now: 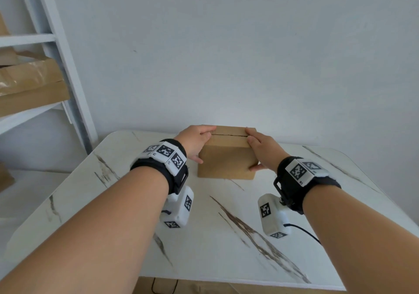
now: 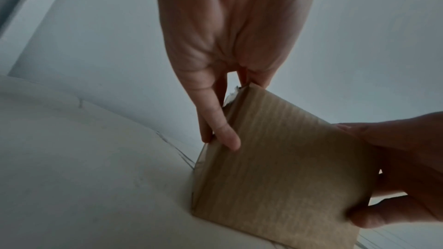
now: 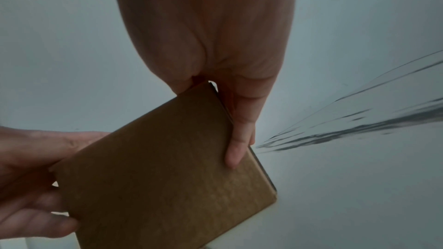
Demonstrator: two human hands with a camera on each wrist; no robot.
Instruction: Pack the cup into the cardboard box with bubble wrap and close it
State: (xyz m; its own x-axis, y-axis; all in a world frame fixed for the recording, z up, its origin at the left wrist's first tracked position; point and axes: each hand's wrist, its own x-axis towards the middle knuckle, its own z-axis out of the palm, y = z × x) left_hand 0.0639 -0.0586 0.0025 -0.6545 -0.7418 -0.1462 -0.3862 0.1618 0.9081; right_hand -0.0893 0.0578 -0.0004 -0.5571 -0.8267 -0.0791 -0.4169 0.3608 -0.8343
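We see the cardboard box (image 1: 226, 160) standing on the marbled bench (image 1: 204, 237), near its far edge, top flaps folded shut with a thin seam between them. Our left hand (image 1: 195, 143) grips its left side, fingers over the top, thumb on the front; our right hand (image 1: 264, 149) grips the right side likewise.

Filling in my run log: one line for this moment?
box: closed, on table | left hand: grips left side | right hand: grips right side
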